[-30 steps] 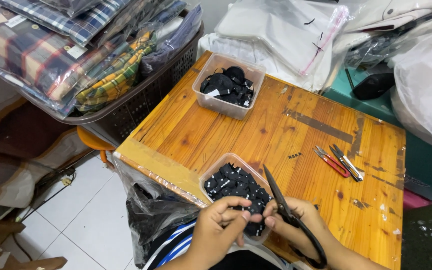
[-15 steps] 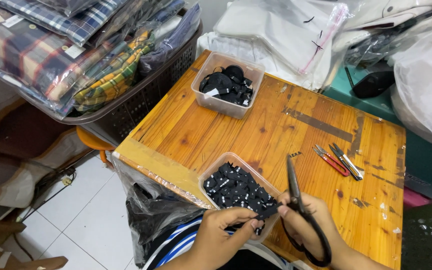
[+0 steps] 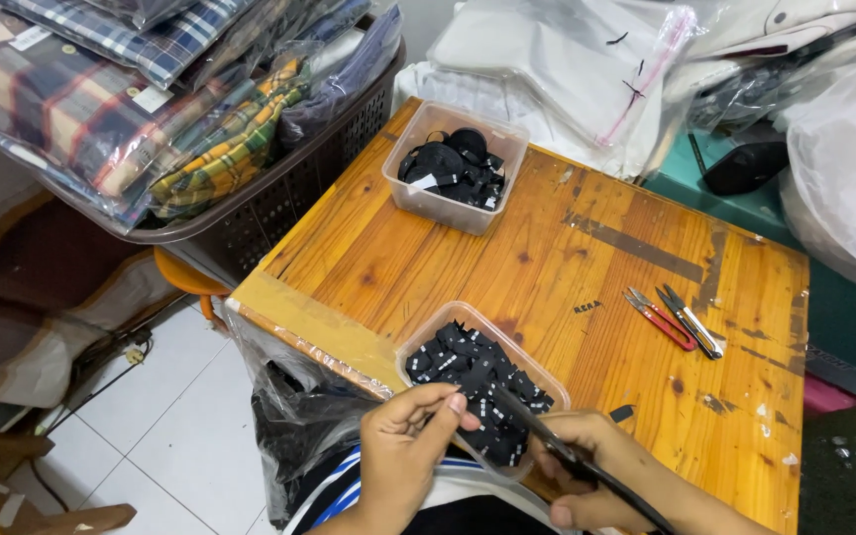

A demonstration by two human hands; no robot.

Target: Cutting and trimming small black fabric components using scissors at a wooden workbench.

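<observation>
The person's left hand pinches a thin black strip between thumb and first finger, and the strip's free end pokes out to the right, just over the near tub. The right hand is closed around the handles of a pair of black scissors. The long blades run up and to the left, and the tips reach right next to the left fingers, where the strip sticks out. So the strip lies just left of the blade tips, and the left hand is the one that has it. It is too small to tell if the blades are open or shut on the strip. Under both hands sits a clear plastic tub full of small black cut pieces with little white marks. It stands at the near edge of the wooden counter. Farther back on the counter is a second clear tub holding rolls of black tape. To the right lie red-handled snips and a grey pair, side by side. On the left, a dark basket holds folded checked shirts in bags.
</observation>
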